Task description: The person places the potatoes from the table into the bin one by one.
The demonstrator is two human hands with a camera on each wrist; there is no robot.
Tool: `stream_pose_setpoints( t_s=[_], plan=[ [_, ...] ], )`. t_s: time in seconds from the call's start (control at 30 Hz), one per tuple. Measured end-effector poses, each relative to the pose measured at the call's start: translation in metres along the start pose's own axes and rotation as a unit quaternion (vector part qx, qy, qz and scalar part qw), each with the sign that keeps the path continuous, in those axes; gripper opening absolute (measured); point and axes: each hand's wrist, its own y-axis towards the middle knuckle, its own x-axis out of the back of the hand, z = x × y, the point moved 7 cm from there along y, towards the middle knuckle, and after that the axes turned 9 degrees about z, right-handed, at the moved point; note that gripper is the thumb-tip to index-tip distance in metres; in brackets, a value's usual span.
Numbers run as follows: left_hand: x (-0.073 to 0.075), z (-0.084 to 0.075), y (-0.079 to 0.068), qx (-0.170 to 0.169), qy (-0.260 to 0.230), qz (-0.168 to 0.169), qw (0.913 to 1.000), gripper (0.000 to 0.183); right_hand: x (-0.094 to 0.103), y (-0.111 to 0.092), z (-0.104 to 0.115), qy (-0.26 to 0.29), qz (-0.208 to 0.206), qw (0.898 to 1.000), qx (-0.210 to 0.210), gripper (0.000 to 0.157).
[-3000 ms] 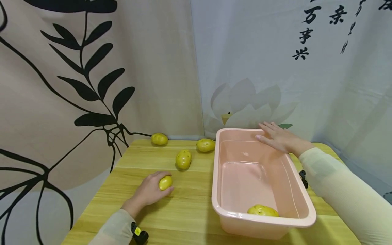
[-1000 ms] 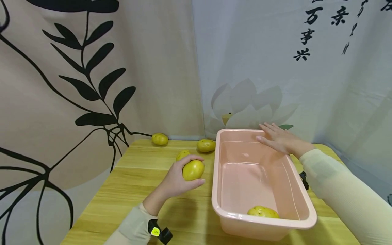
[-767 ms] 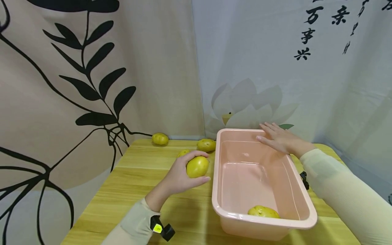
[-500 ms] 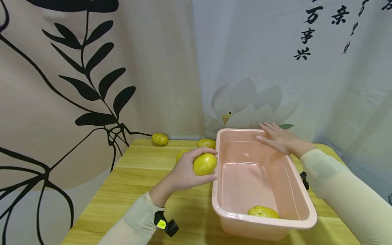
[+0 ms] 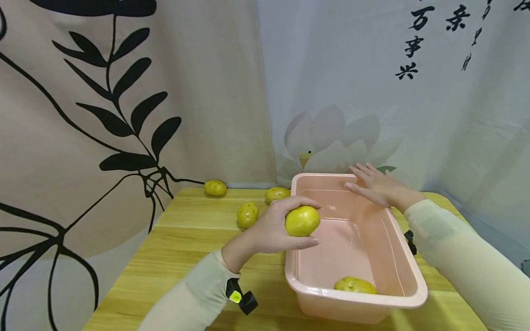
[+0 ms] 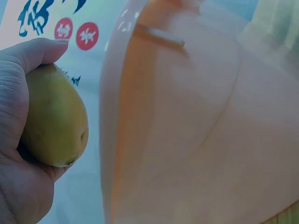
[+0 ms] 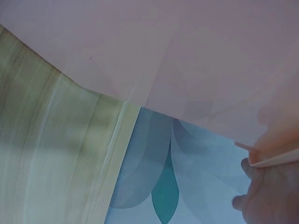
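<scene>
Left of the pink basin (image 5: 343, 309), a long cream sleeve (image 5: 194, 292) is worn, its cuff fitted with a boxy black device (image 5: 248, 302) marked by a yellow label (image 5: 235, 297). Right of the basin, a matching sleeve (image 5: 463, 257) is worn, where a second black device (image 5: 410, 242), partly hidden, seems to be strapped.

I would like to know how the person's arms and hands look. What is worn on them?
Both the left hand and the right hand are without gloves. The left sleeve and right sleeve are long and cream-coloured. A black, boxy left wrist device has a yellow label, its print too small to read; a black right wrist device is partly hidden.
</scene>
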Motion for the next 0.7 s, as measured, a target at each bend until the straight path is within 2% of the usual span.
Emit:
stream_pose_setpoints(
  t_s=[0.07, 0.13, 0.3, 0.37, 0.7],
  plan=[
    [-0.004, 0.001, 0.004, -0.016, -0.003, 0.007, 0.9998, 0.053, 0.0, 0.0, 0.0, -0.007, -0.004, 1.0, -0.004, 0.079],
    [-0.009, 0.008, 0.008, -0.027, -0.001, 0.015, 0.9995, 0.054, 0.0, 0.0, 0.0, -0.017, -0.006, 1.0, -0.009, 0.079],
    [-0.025, 0.036, 0.016, -0.014, 0.013, 0.039, 0.999, 0.057, 0.0, 0.0, 0.001, -0.027, -0.009, 0.999, -0.017, 0.08],
    [-0.03, 0.042, 0.02, -0.007, 0.017, 0.049, 0.9986, 0.057, 0.0, 0.0, 0.0, -0.026, -0.008, 0.999, -0.017, 0.08],
    [-0.053, 0.049, 0.041, -0.019, 0.056, 0.108, 0.9924, 0.055, 0.0, 0.003, -0.001, -0.019, -0.001, 1.0, -0.009, 0.079]
  ],
)
